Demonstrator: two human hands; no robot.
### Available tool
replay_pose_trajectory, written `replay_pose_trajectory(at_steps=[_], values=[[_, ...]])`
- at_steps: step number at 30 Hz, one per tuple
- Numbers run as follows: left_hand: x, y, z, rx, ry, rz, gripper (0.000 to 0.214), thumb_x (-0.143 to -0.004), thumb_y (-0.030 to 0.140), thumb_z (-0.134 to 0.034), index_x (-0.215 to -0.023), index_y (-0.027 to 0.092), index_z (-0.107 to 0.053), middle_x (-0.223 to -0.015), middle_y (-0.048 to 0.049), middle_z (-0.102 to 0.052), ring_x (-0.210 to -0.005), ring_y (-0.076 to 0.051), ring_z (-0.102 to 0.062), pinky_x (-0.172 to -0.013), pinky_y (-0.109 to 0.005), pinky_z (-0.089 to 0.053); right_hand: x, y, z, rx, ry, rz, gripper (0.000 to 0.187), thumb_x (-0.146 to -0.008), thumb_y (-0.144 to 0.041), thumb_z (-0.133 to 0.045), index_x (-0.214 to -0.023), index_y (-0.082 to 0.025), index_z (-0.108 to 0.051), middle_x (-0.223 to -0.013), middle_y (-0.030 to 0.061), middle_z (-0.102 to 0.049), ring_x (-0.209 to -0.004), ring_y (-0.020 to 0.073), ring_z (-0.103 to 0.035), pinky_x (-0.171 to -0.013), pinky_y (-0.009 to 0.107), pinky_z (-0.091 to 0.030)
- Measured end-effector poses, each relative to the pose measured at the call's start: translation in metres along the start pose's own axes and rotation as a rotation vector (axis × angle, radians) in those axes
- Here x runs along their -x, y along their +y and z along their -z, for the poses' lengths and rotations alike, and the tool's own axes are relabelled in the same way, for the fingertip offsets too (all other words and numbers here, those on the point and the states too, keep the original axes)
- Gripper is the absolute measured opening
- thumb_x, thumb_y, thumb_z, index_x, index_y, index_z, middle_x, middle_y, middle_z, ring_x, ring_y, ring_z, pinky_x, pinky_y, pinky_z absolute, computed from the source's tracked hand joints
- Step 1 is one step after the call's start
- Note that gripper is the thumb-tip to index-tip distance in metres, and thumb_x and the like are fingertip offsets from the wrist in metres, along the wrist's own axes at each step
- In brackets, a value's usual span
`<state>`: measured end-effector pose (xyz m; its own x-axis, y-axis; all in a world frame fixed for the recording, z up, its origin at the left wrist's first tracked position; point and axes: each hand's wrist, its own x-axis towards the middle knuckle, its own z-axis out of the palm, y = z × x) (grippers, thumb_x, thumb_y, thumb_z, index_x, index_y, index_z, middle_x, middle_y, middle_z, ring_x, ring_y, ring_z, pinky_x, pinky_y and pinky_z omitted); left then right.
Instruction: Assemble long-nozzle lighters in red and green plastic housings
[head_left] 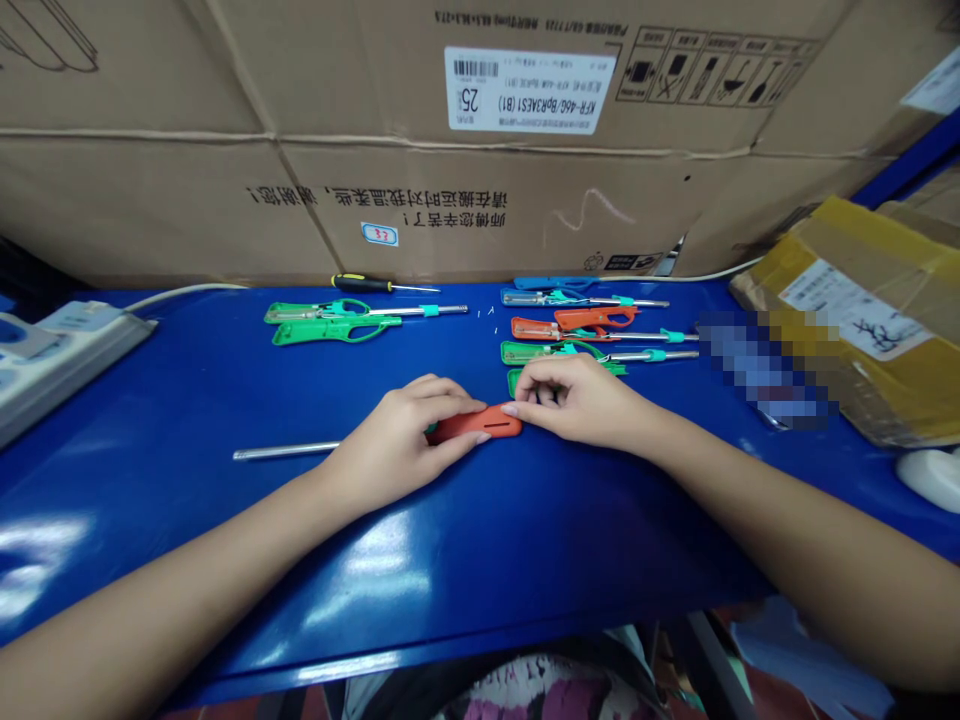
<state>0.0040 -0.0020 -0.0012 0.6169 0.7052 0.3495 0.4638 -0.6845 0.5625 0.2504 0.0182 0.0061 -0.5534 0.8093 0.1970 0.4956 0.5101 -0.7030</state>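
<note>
An orange stick lighter [497, 424] lies sideways low over the blue table, the slotted end of its handle to the right. Its metal tube [285, 452] sticks out leftward from behind my left hand [409, 430], whose fingers and thumb are closed around the handle. My right hand [574, 400] pinches the handle's right end between thumb and curled fingers. Under and behind that hand are opened lighters: a green one [517, 352], an orange one [529, 328] and a blue one [525, 297], with inner parts and tubes showing. My left hand hides the lighter's middle.
Farther back on the left lie an opened green lighter [300, 312], its green half shell [315, 330] and a black-yellow screwdriver [361, 284]. A power strip [67, 350] sits at the left edge. A large carton [337, 100] walls the back; a taped box [862, 320] stands right.
</note>
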Motion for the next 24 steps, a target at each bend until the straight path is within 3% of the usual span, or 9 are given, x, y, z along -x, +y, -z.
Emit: replay_pose_trajectory(at_steps=[5, 10, 17, 20, 24], values=[[0.000, 0.000, 0.000, -0.002, -0.007, 0.007, 0.025, -0.095, 0.031, -0.067, -0.115, 0.018, -0.075, -0.102, -0.0068, -0.073, -0.093, -0.018, -0.066, -0.082, -0.031, -0.054, -0.001, -0.002, 0.000, -0.048, 0.028, -0.065, 0.025, -0.086, -0.038, -0.070, -0.072, -0.017, -0.065, -0.060, -0.0031, -0.056, -0.055, 0.0095, -0.045, -0.052, 0.024, -0.035], [0.001, -0.001, -0.001, -0.004, -0.005, 0.009, 0.023, -0.095, 0.030, -0.067, -0.112, 0.016, -0.075, -0.103, -0.0067, -0.073, -0.093, -0.018, -0.066, -0.082, -0.030, -0.054, -0.002, -0.005, 0.009, -0.098, 0.209, -0.149, 0.033, -0.090, -0.043, -0.062, -0.070, -0.017, -0.063, -0.066, 0.0002, -0.060, -0.062, 0.0120, -0.050, -0.059, 0.026, -0.040], [0.003, 0.001, 0.001, -0.041, -0.024, -0.004, 0.024, -0.098, 0.030, -0.063, -0.117, 0.018, -0.073, -0.106, -0.0066, -0.072, -0.098, -0.019, -0.064, -0.087, -0.033, -0.053, -0.005, 0.010, 0.019, 0.174, 0.279, -0.123, 0.021, -0.090, -0.033, -0.056, -0.077, -0.019, -0.064, -0.074, 0.0024, -0.066, -0.066, 0.0146, -0.056, -0.062, 0.028, -0.042], [0.003, 0.002, 0.002, -0.088, -0.039, -0.024, 0.026, -0.099, 0.031, -0.060, -0.119, 0.019, -0.072, -0.106, -0.0070, -0.072, -0.099, -0.020, -0.064, -0.089, -0.036, -0.053, -0.007, 0.020, 0.040, 0.284, 0.329, -0.161, 0.013, -0.084, -0.028, -0.059, -0.082, -0.019, -0.068, -0.079, 0.0042, -0.070, -0.073, 0.0179, -0.060, -0.070, 0.031, -0.045], [0.004, 0.003, 0.004, -0.163, -0.066, -0.046, 0.028, -0.100, 0.032, -0.057, -0.121, 0.021, -0.072, -0.109, -0.0082, -0.071, -0.100, -0.022, -0.064, -0.090, -0.038, -0.052, 0.003, 0.037, 0.098, 0.424, 0.414, -0.352, 0.012, -0.076, -0.023, -0.061, -0.078, -0.018, -0.072, -0.068, 0.0035, -0.068, -0.063, 0.0183, -0.059, -0.065, 0.031, -0.044]])
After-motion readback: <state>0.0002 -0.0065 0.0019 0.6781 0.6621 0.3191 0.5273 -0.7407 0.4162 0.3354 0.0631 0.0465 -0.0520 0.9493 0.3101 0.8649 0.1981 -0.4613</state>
